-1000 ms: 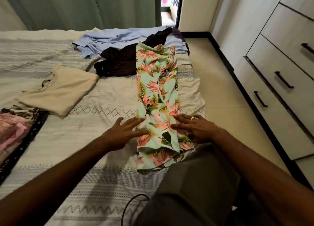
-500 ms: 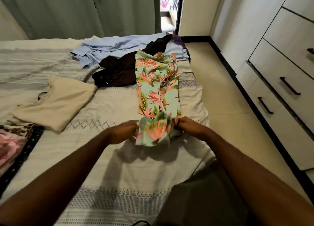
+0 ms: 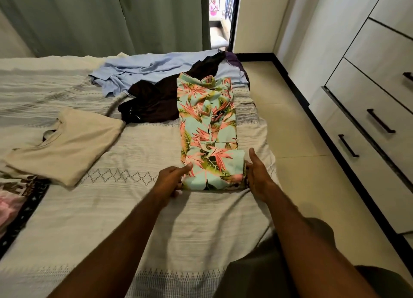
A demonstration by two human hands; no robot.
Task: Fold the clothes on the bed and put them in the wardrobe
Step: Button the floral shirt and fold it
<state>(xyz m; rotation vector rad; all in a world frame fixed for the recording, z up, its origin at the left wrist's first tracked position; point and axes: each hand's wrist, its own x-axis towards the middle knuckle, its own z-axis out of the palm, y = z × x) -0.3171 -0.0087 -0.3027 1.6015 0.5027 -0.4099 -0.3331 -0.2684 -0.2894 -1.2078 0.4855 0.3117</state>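
Head view: a floral garment (image 3: 207, 127) lies as a long narrow strip on the bed (image 3: 125, 208), running away from the person near the bed's right edge. Its near end is folded over onto the strip, making a thicker band. The left hand (image 3: 171, 180) grips the left side of that fold, thumb on top and fingers curled under the cloth. The right hand (image 3: 256, 177) holds the right side, thumb raised along the edge and fingers tucked beneath the fold. Both hands rest low on the bedcover.

The far end of the strip overlaps a dark brown garment (image 3: 156, 100), which lies crumpled in the middle of the bed. Behind that, a light blue shirt (image 3: 143, 70) is spread loosely, touching the brown one. A beige top (image 3: 67, 150) sits folded to the left, well apart from the floral strip. At the left edge, pink and patterned cloth (image 3: 15, 197) lies partly under the beige top.

The wardrobe (image 3: 380, 96) stands to the right across a strip of floor, its drawers closed, with dark handles. Green curtains (image 3: 100, 18) hang behind the bed.
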